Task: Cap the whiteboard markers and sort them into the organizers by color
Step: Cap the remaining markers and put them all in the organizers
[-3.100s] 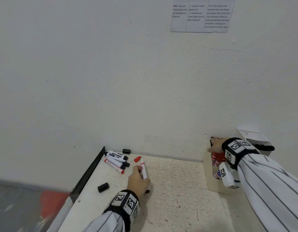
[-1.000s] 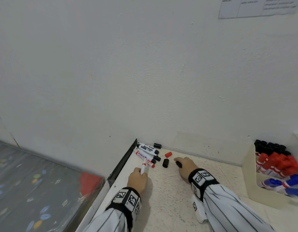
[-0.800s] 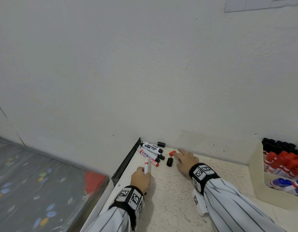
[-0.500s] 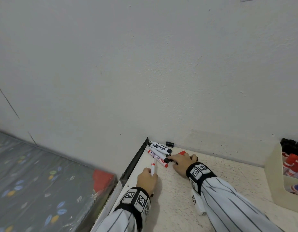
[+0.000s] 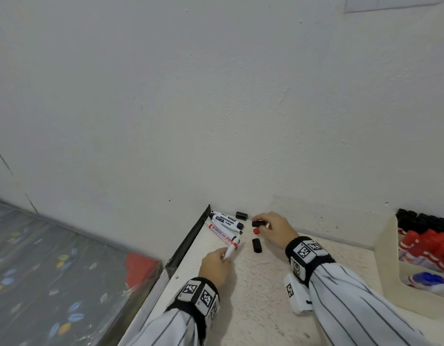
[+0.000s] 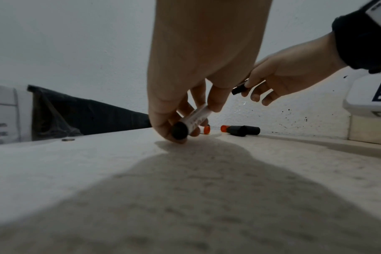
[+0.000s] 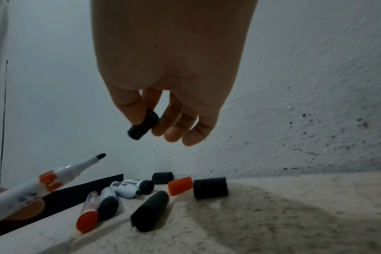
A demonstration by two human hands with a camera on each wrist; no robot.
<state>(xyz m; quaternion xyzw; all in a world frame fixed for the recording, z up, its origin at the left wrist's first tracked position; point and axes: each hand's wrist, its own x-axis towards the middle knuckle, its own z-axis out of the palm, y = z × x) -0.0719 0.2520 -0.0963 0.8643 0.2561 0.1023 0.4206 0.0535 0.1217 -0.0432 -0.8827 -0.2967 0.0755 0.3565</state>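
My left hand (image 5: pixel 224 255) grips an uncapped white marker (image 5: pixel 231 247) with red bands, tip raised and pointing at the wall; the right wrist view shows its dark tip (image 7: pixel 101 156). Just above the table my right hand (image 5: pixel 262 224) pinches a small black cap (image 7: pixel 142 127) between thumb and fingers. Below it lie a red cap (image 5: pixel 256 231) and a longer black cap (image 5: pixel 257 245). Another black cap (image 5: pixel 241 215) sits against the wall. Capped black markers (image 5: pixel 225 219) and a red marker (image 5: pixel 222 232) lie in the table's far left corner.
A cream organizer (image 5: pixel 388 258) at the right holds several black, red and blue markers in separate rows. A black strip (image 5: pixel 191 236) edges the table's left side, with a drop to a patterned floor beyond. The white wall stands close behind the markers.
My right hand has risen from the caps on the table with a black cap pinched in it. The left hand still holds the same marker, its tip now slightly higher.
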